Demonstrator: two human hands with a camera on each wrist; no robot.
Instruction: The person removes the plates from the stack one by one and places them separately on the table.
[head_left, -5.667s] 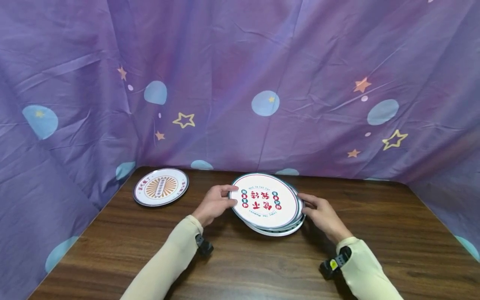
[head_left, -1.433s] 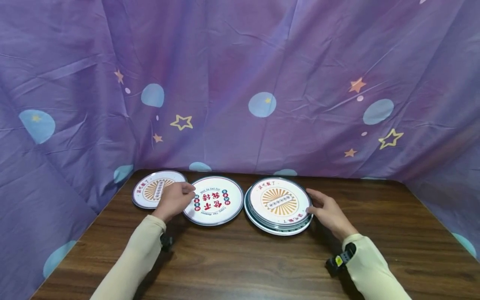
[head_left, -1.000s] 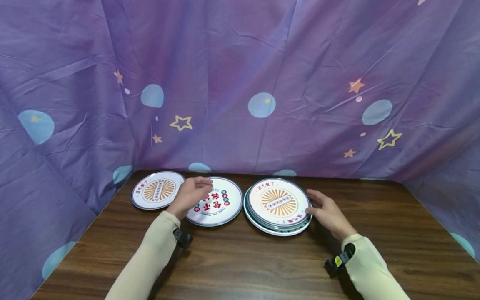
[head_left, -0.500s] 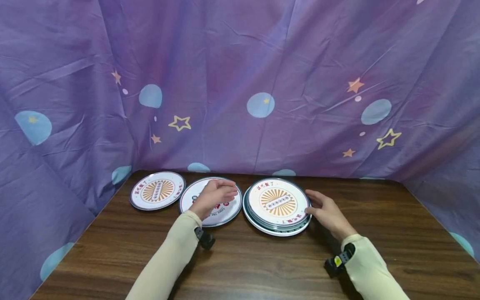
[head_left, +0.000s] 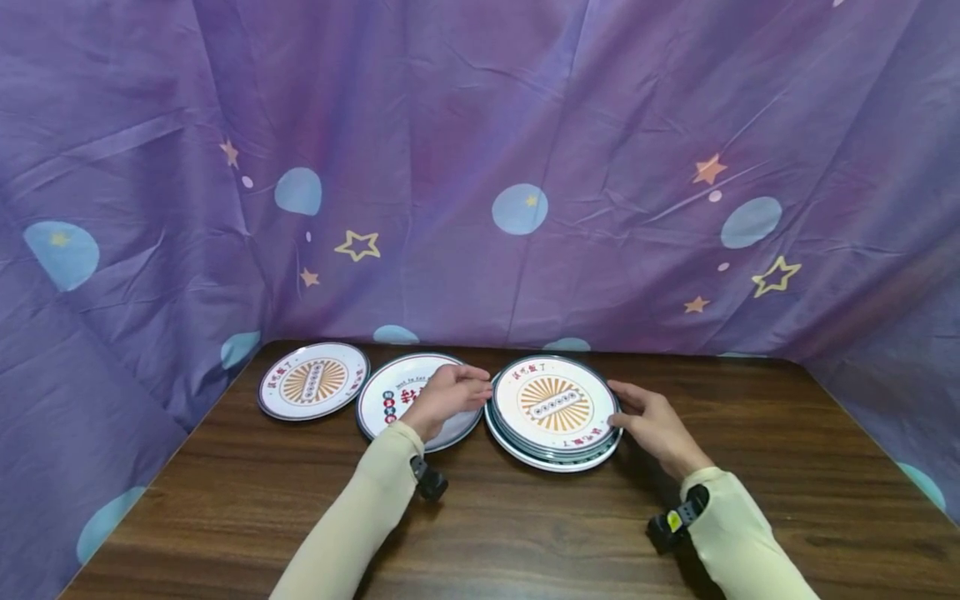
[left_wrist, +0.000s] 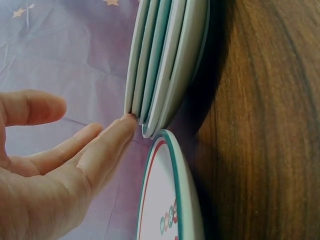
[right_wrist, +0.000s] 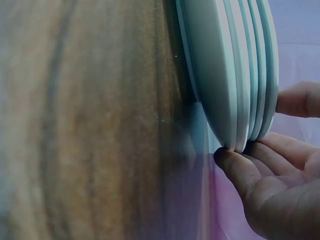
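Note:
A stack of several round plates stands right of centre, its top plate white with an orange sunburst. My right hand holds the stack's right side, thumb over the top plate's rim and fingers along the edges, as the right wrist view shows at the plate rims. My left hand reaches over a white plate with red characters, partly hiding it. Its extended fingertips are right at the stack's left rim; the thumb stands apart from the plates in the left wrist view.
Another sunburst plate lies at the back left, beside the red-character plate. All stand on a dark wooden table. A purple curtain with stars hangs close behind the table's back edge.
The red-character plate has gone from the stack's top to the table on its left, baring a sunburst plate. My left hand has since moved right to the stack; my right hand stays there.

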